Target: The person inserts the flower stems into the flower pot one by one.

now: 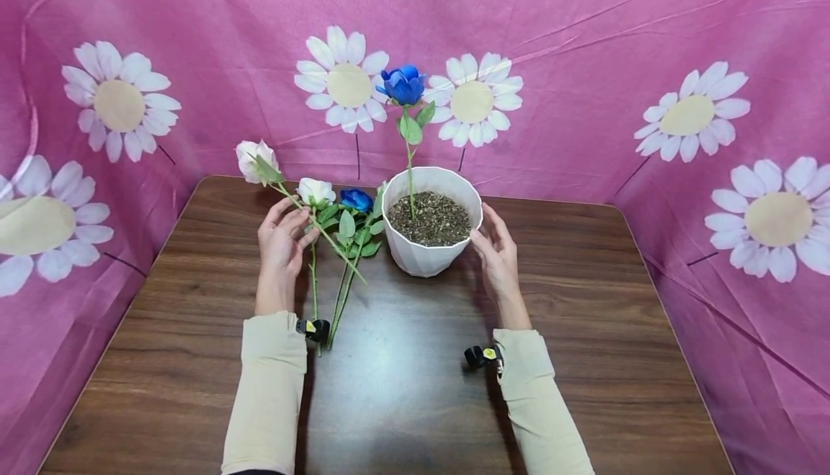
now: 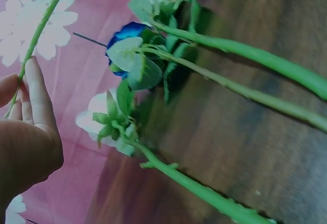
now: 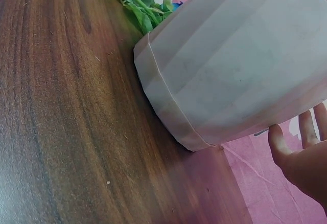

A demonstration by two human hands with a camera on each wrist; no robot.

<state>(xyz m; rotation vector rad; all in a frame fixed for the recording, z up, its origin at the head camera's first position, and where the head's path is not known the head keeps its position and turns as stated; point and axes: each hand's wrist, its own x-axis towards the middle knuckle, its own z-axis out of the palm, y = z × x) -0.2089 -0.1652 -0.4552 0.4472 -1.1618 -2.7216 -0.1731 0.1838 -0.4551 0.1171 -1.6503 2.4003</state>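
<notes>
My left hand pinches the green stem of a white rose between thumb and fingers. Its bloom points up and left, and the stem slants down to the right. In the left wrist view that stem runs through the fingertips of my left hand. A white faceted pot holds dark soil with a blue rose standing upright at its left side. My right hand rests its fingertips against the pot's right side near the rim; in the right wrist view its fingers are fairly straight.
Left of the pot, another white rose and a blue rose lie on the brown wooden table, among several green leaves. Their stems point toward me. A pink cloth with large printed daisies hangs behind and beside the table.
</notes>
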